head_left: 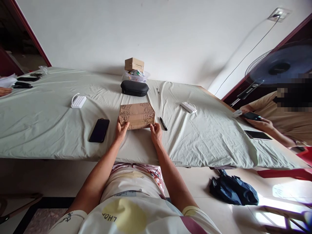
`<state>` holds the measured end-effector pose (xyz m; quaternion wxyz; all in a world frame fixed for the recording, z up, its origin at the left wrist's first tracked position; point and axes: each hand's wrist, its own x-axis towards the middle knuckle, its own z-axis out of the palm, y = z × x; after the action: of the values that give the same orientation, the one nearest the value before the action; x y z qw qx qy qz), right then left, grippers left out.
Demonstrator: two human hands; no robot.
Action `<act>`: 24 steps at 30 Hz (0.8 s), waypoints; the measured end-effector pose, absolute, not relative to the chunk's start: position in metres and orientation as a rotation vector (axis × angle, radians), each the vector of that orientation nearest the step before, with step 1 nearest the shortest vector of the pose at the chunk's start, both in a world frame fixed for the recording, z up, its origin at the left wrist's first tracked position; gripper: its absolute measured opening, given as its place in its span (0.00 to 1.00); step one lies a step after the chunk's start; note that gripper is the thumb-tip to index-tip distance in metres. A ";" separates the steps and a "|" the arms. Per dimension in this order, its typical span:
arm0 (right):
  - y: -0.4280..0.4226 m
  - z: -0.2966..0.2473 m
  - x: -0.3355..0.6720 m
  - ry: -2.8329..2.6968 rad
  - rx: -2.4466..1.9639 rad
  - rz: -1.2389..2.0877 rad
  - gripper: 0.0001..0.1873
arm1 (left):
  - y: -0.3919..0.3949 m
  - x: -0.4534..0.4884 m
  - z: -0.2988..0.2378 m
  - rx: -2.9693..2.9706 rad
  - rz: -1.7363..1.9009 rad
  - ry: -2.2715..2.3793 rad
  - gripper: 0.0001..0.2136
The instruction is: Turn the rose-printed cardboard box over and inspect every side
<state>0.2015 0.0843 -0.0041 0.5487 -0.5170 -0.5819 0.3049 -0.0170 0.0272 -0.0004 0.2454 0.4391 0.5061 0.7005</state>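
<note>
A brown cardboard box (136, 114) with dark line drawings on it is held near the front of the cloth-covered table. My left hand (121, 130) grips its near left corner, thumb on the front side. At the near right corner, my right hand (156, 132) has its fingers closed on the box edge. Just right of the box lies a black marker (163, 123). A black smartphone (99, 130) rests flat to the left of my left hand.
Behind the box sits a black zip case (134, 88), then a plastic tub (135, 76) carrying a smaller cardboard box (134, 64). White power banks (78, 101) lie left and right. A seated person (273, 120) holds a dark object at right, near a fan (273, 66).
</note>
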 end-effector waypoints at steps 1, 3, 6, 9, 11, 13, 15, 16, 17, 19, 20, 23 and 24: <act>0.084 -0.003 0.202 -1.374 -1.229 0.724 0.27 | 0.027 -0.017 -0.001 1.221 1.894 1.402 0.33; 0.083 -0.003 0.202 -1.374 -1.242 0.727 0.26 | 0.027 -0.017 -0.004 1.272 1.864 1.460 0.36; 0.082 -0.002 0.202 -1.381 -1.239 0.726 0.26 | 0.029 -0.018 -0.009 1.340 1.859 1.560 0.41; 0.080 -0.001 0.202 -1.392 -1.164 0.698 0.24 | 0.031 -0.018 -0.012 1.381 1.890 1.656 0.47; 0.078 0.001 0.201 -1.397 -1.103 0.655 0.25 | 0.030 -0.018 -0.012 1.393 1.903 1.685 0.51; 0.075 0.004 0.200 -1.385 -1.068 0.607 0.25 | 0.028 -0.017 -0.011 1.409 1.906 1.676 0.52; 0.072 0.007 0.201 -1.360 -1.050 0.572 0.25 | 0.025 -0.017 -0.009 1.423 1.909 1.644 0.46; 0.071 0.008 0.202 -1.347 -1.039 0.555 0.24 | 0.024 -0.017 -0.008 1.417 1.918 1.627 0.42; 0.070 0.009 0.203 -1.339 -1.027 0.533 0.23 | 0.023 -0.017 -0.007 1.398 1.937 1.612 0.38; 0.069 0.011 0.206 -1.335 -1.007 0.474 0.22 | 0.023 -0.019 -0.006 1.323 1.998 1.591 0.30; 0.069 0.011 0.207 -1.337 -1.007 0.445 0.21 | 0.024 -0.020 -0.007 1.281 2.035 1.584 0.27; 0.072 0.010 0.208 -1.343 -1.046 0.432 0.22 | 0.027 -0.022 -0.009 1.214 2.102 1.599 0.22; 0.073 0.009 0.208 -1.344 -1.063 0.458 0.22 | 0.028 -0.023 -0.009 1.217 2.094 1.622 0.21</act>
<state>0.2076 0.0735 0.0087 0.6319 -0.4646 -0.5872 0.2003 -0.0230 0.0279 -0.0094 0.1128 0.4148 0.5529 0.7138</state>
